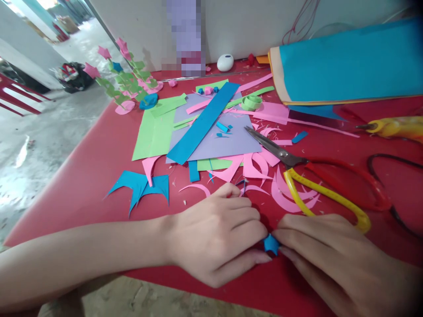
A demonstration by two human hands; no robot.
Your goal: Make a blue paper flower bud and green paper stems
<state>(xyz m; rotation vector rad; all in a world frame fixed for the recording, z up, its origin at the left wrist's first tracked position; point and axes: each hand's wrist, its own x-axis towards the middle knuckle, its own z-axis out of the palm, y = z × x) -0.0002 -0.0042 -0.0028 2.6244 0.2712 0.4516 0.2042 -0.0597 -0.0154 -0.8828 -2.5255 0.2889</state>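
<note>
Between my two hands, near the front edge of the red table, is a small blue paper star (271, 245). My left hand (220, 233) pinches its left side with thumb and forefinger, the other fingers curled in. From the right, my right hand (325, 255) grips the star between thumb and fingertips. Just beyond my right hand lie scissors (283, 154) with one red and one yellow handle, blades pointing to the back left. Pink paper offcuts (231, 169) and a blue offcut (139, 187) are scattered past my left hand.
A blue strip (206, 123) crosses purple (244, 136) and green sheets (153, 132). Paper flowers (124, 81) stand at the back left. Blue sheets (350, 64) are stacked back right, near a yellow glue gun (393, 127). A white rounded object (225, 63) sits by the wall.
</note>
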